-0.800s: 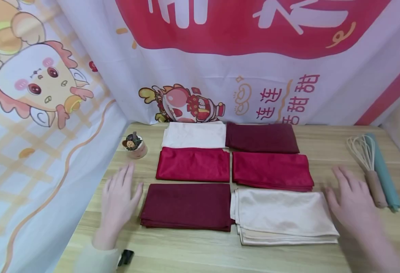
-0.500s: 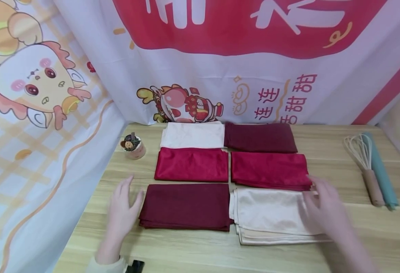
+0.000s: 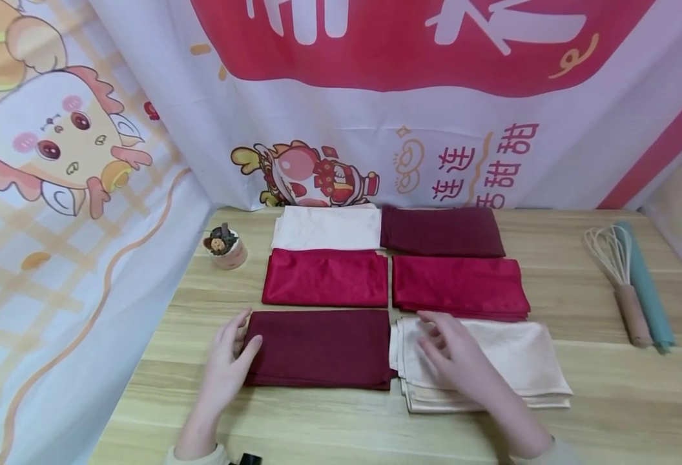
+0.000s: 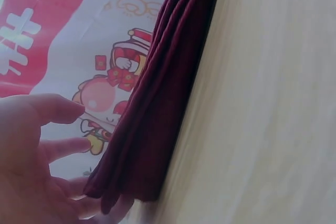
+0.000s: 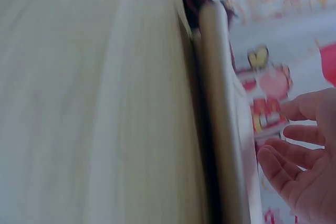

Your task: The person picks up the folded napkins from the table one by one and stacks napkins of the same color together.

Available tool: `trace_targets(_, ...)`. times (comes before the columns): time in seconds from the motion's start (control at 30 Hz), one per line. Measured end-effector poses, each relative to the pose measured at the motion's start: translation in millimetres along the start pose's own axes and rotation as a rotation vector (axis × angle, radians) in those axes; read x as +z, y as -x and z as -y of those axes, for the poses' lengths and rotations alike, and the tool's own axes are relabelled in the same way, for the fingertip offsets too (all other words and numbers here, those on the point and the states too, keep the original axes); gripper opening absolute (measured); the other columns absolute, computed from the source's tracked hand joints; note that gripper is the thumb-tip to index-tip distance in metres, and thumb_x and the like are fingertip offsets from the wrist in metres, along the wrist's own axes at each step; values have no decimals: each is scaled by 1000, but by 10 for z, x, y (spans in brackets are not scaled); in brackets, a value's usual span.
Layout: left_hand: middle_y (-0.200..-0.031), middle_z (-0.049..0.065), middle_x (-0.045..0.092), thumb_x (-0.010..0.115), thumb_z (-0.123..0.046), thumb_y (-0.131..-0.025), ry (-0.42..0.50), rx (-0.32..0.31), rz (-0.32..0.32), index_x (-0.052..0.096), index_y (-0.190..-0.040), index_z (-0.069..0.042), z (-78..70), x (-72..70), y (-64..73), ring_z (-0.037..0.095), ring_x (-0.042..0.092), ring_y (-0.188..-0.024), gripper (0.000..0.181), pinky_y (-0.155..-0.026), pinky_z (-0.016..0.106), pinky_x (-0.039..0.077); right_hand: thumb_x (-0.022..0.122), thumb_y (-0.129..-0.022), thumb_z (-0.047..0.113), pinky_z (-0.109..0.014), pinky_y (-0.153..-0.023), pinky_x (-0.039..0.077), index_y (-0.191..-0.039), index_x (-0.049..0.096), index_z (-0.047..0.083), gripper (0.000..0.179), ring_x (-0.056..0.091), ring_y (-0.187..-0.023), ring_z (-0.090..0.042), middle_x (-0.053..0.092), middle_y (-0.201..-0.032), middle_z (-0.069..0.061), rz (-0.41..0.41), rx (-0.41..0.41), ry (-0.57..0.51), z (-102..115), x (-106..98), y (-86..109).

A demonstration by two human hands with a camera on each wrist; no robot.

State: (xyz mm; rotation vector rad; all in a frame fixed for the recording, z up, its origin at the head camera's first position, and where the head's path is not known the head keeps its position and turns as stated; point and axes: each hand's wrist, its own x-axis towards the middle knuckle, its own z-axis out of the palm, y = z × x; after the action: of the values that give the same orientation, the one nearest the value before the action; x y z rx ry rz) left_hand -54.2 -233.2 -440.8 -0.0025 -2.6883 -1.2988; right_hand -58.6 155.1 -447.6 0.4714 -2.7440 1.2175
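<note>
While left hand [image 3: 229,357] and right hand [image 3: 453,351] curve unclenched, a printed drape [image 3: 407,106] backs the wooden table [image 3: 329,426]

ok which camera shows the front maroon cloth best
The head view: nearly the whole folded top of the front maroon cloth is visible there. The left wrist view shows its layered edge from the side; the right wrist view shows only blurred maroon folds, probably part of it.

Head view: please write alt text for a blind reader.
A person's left hand is at the left edge of a folded maroon cloth, the right hand over a cream cloth. Four more folded cloths lie behind on the wooden table, a whisk at right.
</note>
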Motion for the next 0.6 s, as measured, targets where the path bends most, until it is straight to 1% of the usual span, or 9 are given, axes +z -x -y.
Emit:
trace_targets(0.1,-132,20,46,62,-17,-93,6,-26,31,46,-140,-7,5,36,1,32,48,-110,51,-90,45,41,66,-90,16,-30,-77,52,-130,54,5,43,59,-88,-10,59,-113,-4,23,-37,0,105,112,-77)
trace_targets(0.17,-135,20,44,61,-18,-93,11,-42,47,45,-141,-9,14,55,-1,34,45,-114,52,-94,49,37,66,-91,19,-31,-80,50,-131,54,7,44,56,-92,-10,59,-113,-3,43,-46,15,154,170,-135)
trace_targets(0.3,-138,20,42,61,-20,-93,0,-61,61,44,-142,-12,33,82,-4,35,39,-124,52,-101,51,31,64,-92,23,-36,-84,45,-131,54,8,44,46,-96,-15,58,-110,-3,83,-57,81,209,277,-248)
trace_targets(0.43,-139,19,42,61,-21,-93,-18,-74,73,45,-142,-15,50,97,-13,35,37,-128,52,-102,54,29,64,-92,27,-38,-85,43,-130,56,11,42,45,-95,-19,58,-111,-5,110,-33,156,235,367,-327)
trace_targets(0.53,-139,20,42,62,-22,-93,-14,-85,81,45,-142,-16,63,102,-23,35,37,-128,52,-102,56,29,65,-91,29,-38,-85,44,-129,57,13,42,46,-95,-21,58,-114,-8,136,-7,218,257,408,-359)
trace_targets(0.6,-139,20,42,62,-21,-92,-9,-94,89,46,-141,-17,77,104,-37,35,37,-128,52,-103,55,28,65,-91,30,-37,-85,44,-129,58,14,43,47,-96,-22,59,-114,-10,156,-7,261,273,426,-373)
